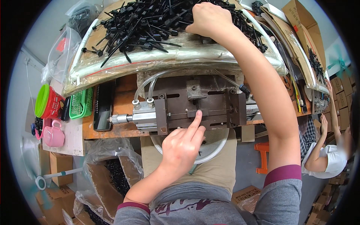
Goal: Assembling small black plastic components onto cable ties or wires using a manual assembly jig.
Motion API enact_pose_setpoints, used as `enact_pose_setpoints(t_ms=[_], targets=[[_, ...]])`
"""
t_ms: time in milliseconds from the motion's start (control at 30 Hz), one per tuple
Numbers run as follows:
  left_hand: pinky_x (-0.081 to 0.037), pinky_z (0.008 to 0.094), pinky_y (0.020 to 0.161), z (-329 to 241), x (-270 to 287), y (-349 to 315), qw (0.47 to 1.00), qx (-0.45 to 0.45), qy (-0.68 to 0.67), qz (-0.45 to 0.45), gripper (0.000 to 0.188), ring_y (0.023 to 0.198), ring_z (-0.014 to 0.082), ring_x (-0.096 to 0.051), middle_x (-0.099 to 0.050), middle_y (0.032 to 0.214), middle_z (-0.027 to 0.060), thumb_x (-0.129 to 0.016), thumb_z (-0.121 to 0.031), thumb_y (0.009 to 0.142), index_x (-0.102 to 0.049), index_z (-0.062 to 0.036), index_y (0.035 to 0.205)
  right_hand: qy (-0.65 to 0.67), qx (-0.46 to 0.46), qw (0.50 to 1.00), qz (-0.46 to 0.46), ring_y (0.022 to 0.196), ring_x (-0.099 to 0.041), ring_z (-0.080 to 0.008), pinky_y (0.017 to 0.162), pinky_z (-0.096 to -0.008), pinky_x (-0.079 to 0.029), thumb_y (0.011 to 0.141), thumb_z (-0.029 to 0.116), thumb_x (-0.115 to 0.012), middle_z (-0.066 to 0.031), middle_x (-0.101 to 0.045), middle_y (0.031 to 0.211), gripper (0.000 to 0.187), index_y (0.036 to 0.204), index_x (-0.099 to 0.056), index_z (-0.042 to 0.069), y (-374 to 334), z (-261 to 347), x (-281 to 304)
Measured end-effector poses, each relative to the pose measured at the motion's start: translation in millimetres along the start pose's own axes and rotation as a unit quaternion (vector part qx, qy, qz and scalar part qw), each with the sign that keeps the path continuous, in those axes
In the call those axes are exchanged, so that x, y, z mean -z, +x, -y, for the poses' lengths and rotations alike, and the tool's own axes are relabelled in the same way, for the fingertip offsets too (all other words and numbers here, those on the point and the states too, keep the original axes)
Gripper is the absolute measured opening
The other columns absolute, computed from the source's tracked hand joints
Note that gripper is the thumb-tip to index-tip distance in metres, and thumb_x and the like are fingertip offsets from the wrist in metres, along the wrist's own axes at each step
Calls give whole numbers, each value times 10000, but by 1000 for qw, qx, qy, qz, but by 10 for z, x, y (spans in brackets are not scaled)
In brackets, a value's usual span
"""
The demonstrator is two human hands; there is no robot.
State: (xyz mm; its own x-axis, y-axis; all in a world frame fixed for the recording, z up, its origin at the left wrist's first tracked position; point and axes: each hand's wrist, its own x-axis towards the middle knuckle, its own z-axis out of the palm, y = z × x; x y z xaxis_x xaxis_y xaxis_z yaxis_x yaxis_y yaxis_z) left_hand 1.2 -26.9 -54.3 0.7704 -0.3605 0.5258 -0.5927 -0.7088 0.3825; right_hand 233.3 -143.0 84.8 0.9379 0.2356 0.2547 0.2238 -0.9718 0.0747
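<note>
My left hand (182,144) is over a dark metal press fixture (176,103) on the bench. Its index finger is stretched out, and the tip rests on a small black part (198,106) at the fixture's middle. The other fingers are bent and grip nothing I can see. Farther up, my right hand (212,18) reaches into a heap of black plastic parts with thin stems (150,26). Its fingers curl downward, and whatever they hold is hidden. A silver air cylinder (145,117) with clear hoses (153,88) is mounted at the fixture's left.
The heap lies on a plastic-wrapped tray with a pale rim (112,67). To the left are a green basket (80,103), a red tub (49,103) and a pink cup (53,135). A white basket (215,152) is below the fixture. Another person (326,161) works at far right.
</note>
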Motion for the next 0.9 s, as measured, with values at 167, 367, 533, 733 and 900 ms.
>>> enact_pose_setpoints(t_ms=[167, 367, 533, 733, 900], targets=[[-525, 282, 592, 11, -20, -6, 1000, -6, 10, -2, 256, 616, 197, -664, -668, 1231, 152, -804, -89, 670, -681, -37, 889, 25, 91, 996, 8, 801, -683, -306, 721, -414, -532, 636, 209, -757, -188, -694, 819, 371, 896, -667, -39, 8, -362, -46], [-510, 280, 574, 45, 14, -11, 1000, -15, -3, 6, 230, 565, 182, -625, -654, 1249, 174, -763, -91, 707, -674, -19, 907, 128, 158, 979, -6, 667, -603, -199, 647, -337, -482, 757, 235, -772, -103, -643, 712, 268, 915, -714, 26, -136, -688, 39], [-509, 279, 554, 31, 25, -2, 1000, -8, -2, 6, 244, 558, 189, -621, -672, 1234, 129, -801, -106, 694, -685, -54, 901, 140, 122, 981, -55, 669, -571, -122, 641, -304, -462, 840, 287, -740, -56, -653, 719, 277, 946, -733, 32, -242, -826, 100], [-535, 262, 589, -8, 251, -9, 995, -12, -83, 57, 309, 625, 195, -664, -673, 1228, 132, -832, -183, 699, -690, -54, 941, 392, 79, 913, -76, 615, -501, -30, 654, -195, -389, 876, 339, -731, 34, -608, 715, 293, 966, -753, 61, -411, -1065, 235], [-580, 269, 686, -47, 385, 110, 960, 76, -270, -22, 529, 794, 178, -710, -640, 1284, 149, -873, -185, 691, -666, -36, 1155, 654, 19, 751, -91, 761, -585, -44, 697, -191, -471, 976, 225, -626, -31, -678, 996, 307, 1164, -645, -17, -683, -1009, 194]])
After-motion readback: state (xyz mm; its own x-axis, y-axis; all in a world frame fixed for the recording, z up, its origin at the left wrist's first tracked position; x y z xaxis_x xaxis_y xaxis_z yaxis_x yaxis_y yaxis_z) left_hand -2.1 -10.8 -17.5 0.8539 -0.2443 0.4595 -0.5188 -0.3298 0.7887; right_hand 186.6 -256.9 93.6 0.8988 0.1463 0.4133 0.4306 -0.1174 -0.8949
